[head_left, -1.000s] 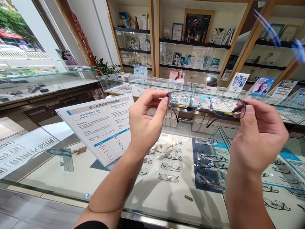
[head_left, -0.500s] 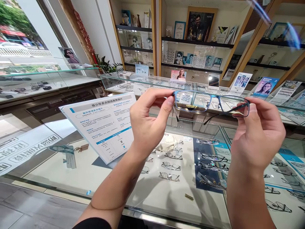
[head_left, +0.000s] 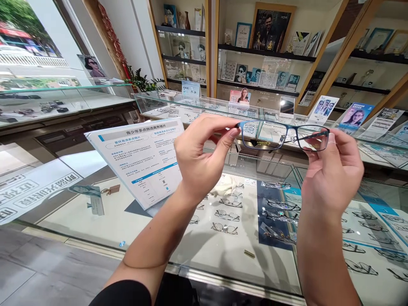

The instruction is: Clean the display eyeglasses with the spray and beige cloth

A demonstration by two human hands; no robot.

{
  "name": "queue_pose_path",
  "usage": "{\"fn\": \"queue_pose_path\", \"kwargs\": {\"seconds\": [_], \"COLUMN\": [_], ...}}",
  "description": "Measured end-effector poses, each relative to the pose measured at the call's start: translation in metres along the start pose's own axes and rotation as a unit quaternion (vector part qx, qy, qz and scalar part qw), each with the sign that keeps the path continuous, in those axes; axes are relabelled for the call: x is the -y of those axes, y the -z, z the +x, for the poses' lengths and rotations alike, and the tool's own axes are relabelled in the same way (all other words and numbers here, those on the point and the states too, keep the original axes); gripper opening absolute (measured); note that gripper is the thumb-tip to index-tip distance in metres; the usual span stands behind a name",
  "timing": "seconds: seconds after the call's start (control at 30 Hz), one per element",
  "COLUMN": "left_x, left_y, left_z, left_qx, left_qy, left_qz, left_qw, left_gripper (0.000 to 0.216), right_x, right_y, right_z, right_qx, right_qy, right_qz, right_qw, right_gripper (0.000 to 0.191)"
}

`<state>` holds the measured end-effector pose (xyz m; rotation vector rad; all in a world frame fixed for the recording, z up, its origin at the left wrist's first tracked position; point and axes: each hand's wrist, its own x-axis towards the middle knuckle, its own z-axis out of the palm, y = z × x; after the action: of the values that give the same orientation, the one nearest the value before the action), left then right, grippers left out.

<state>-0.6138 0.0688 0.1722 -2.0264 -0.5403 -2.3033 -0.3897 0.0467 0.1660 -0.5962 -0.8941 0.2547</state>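
Observation:
A pair of eyeglasses (head_left: 289, 127) with a thin dark blue rectangular frame is held up above the glass counter. My left hand (head_left: 207, 155) pinches its left end near the hinge between thumb and forefinger. At the other end, my right hand (head_left: 334, 170) grips the rim and temple, thumb toward me. The lenses are see-through, and a small gold-lettered "TITANIUM" label (head_left: 263, 143) shows in the left one. One temple is seen through the right lens; most of the other is hidden behind my left hand.
Beneath my hands is a glass display counter (head_left: 223, 265) with rows of eyeglasses (head_left: 227, 215) inside. A tilted printed board (head_left: 140, 163) stands left of my left hand. A small gold object (head_left: 249, 254) lies near the front. Farther back are another glass case (head_left: 153, 106) and shelves (head_left: 267, 51).
The eyeglasses have turned slightly, and their temples now point more directly away from me. My right hand has shifted left, closer to my left hand. Both hands keep their hold.

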Motion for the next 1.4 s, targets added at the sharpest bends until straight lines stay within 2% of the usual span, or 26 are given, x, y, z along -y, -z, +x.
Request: {"fn": "queue_pose_path", "kwargs": {"seconds": [0.17, 0.3, 0.4, 0.5, 0.6, 0.7, 0.8, 0.9, 1.17, 1.4], "left_x": [-0.002, 0.004, 0.016, 0.033, 0.047, 0.058, 0.067, 0.075, 0.079, 0.087], "left_y": [-0.003, -0.004, -0.007, -0.014, -0.021, -0.024, -0.022, -0.021, -0.023, -0.019], "left_z": [-0.015, -0.047, -0.076, -0.105, -0.129, -0.147, -0.161, -0.17, -0.177, -0.175], "left_qx": [-0.004, 0.044, 0.093, 0.128, 0.141, 0.145, 0.155, 0.164, 0.174, 0.189], "left_qy": [0.016, 0.082, 0.139, 0.163, 0.178, 0.194, 0.216, 0.221, 0.187, 0.215], "left_qz": [0.024, 0.052, 0.068, 0.068, 0.064, 0.06, 0.065, 0.067, 0.066, 0.06], "left_qw": [1.0, 0.994, 0.984, 0.976, 0.972, 0.968, 0.962, 0.959, 0.965, 0.956], "left_gripper": [0.014, 0.023, 0.037, 0.046, 0.041, 0.036, 0.039, 0.04, 0.03, 0.031], "right_x": [-0.002, -0.018, -0.036, -0.056, -0.075, -0.091, -0.1, -0.101, -0.102, -0.103], "right_y": [0.013, 0.034, 0.056, 0.081, 0.102, 0.116, 0.122, 0.123, 0.122, 0.12], "right_z": [-0.002, -0.007, -0.015, -0.027, -0.042, -0.051, -0.053, -0.05, -0.052, -0.056], "right_qx": [0.038, 0.064, 0.092, 0.109, 0.101, 0.12, 0.155, 0.176, 0.172, 0.175], "right_qy": [-0.047, -0.091, -0.15, -0.193, -0.224, -0.239, -0.248, -0.282, -0.322, -0.345], "right_qz": [-0.001, -0.048, -0.071, -0.101, -0.126, -0.143, -0.165, -0.18, -0.161, -0.138], "right_qw": [0.998, 0.993, 0.982, 0.97, 0.961, 0.953, 0.942, 0.926, 0.917, 0.912], "right_gripper": [0.015, 0.021, 0.025, 0.024, 0.027, 0.039, 0.051, 0.052, 0.048, 0.047]}}
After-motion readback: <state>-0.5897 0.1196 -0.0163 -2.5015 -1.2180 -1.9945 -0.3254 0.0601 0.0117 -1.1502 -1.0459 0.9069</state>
